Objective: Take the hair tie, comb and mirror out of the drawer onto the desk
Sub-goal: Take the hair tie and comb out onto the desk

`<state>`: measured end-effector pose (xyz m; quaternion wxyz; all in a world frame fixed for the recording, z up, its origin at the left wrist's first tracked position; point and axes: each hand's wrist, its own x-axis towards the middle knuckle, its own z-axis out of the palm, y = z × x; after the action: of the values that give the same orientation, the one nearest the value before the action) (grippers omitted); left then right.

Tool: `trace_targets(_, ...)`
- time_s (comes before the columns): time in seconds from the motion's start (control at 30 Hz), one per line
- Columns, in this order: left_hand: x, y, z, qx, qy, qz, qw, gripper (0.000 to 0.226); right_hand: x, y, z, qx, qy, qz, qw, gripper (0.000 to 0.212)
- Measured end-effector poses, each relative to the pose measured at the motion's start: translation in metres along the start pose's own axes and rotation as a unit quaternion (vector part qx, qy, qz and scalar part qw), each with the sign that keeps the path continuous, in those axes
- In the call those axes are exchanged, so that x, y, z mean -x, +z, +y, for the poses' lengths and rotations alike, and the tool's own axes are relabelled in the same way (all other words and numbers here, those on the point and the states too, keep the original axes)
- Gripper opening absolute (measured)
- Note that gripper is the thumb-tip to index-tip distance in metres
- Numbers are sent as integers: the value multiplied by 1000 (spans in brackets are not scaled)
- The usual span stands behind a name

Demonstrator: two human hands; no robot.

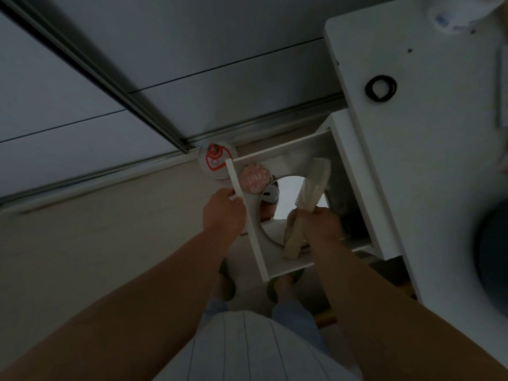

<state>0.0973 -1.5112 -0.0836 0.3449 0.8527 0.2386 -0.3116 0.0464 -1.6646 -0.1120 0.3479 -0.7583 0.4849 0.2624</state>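
A white drawer [277,154] stands pulled out under the white desk [428,149]. A black hair tie [381,88] lies on the desk top. In the drawer lies a round mirror [286,193], face up. My right hand [320,224] is shut on a cream comb [310,185], which sits tilted over the mirror's right side. My left hand [224,213] grips the drawer's front panel [248,226] at its left part. A pink round item [253,179] rests in the drawer's far left corner.
A round white thing with red print [217,160] sits on the floor beyond the drawer front. A dark round object [492,243] stands at the desk's right. Sliding door rails [90,70] run along the far side. My feet are under the drawer.
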Motion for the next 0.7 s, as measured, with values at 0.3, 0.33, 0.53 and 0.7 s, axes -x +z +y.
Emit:
trace_targets(0.3,6,-3,12,-8,-25,-1,1000,33,47,-51,-25,-152,-140,2,978,13)
trace_targets(0.33,7,-4,13,-17,-27,-3,999,34,48,-67,-31,-184,-140,15,973,13)
trace_targets(0.53,11,-4,17,-62,-38,-5,997,32,1,-158,-55,-426,-70,84,898,25)
trace_targets(0.7,11,0,20,-89,-51,5,995,35,-36,-182,-65,-462,8,72,884,25)
